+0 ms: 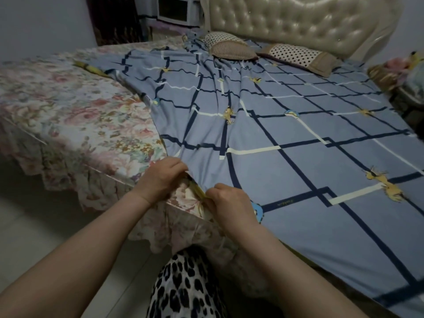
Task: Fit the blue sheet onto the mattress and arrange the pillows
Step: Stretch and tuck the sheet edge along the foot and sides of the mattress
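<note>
Blue checked sheet is lying spread over the right part of the floral-covered mattress, bunching in folds toward the two polka-dot pillows resting by the tufted headboard. Left hand is pinching the sheet's near edge with curled fingers. Right hand is gripping that same edge just beside it, at the mattress's front edge.

Blue sheet with navy-white grid, yellow motifs; floral pink-green mattress cover; polka-dot tan-trimmed pillows; cream tufted headboard; leopard-print garment.
</note>
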